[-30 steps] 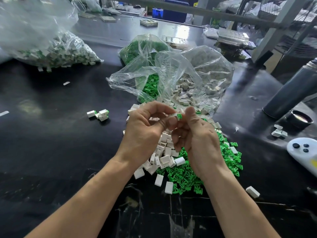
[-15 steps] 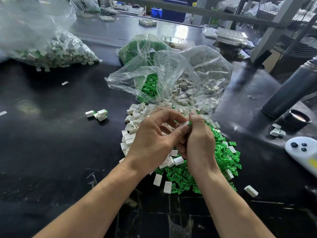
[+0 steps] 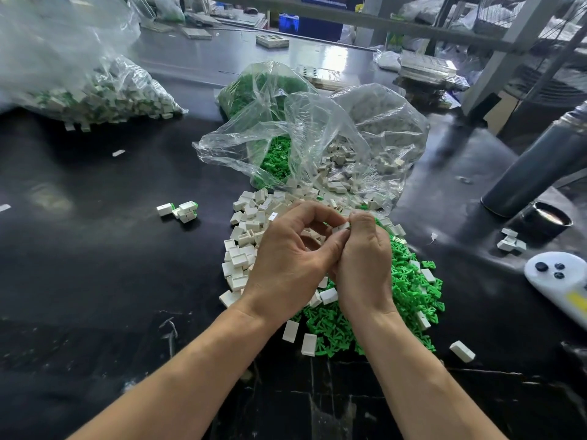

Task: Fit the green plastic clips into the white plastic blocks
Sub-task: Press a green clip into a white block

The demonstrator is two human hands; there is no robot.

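Glossy black table (image 3: 95, 265), matt plastic blocks (image 3: 241, 258) & clips (image 3: 409, 290) (clear crinkly bags (image 3: 317, 128)).

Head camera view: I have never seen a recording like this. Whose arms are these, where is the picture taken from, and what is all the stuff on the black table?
There is no machine here. A person wears a camera on the head that looks down at their own two bare hands. The left hand and right hand meet above the table and together pinch a small white block; whether a clip is in it cannot be seen. Under them on the black table lie a heap of loose white blocks and a heap of green clips, both spilling from clear plastic bags. A few finished pieces, white with green ends, lie to the left. On the right sit a white controller and a dark flask.
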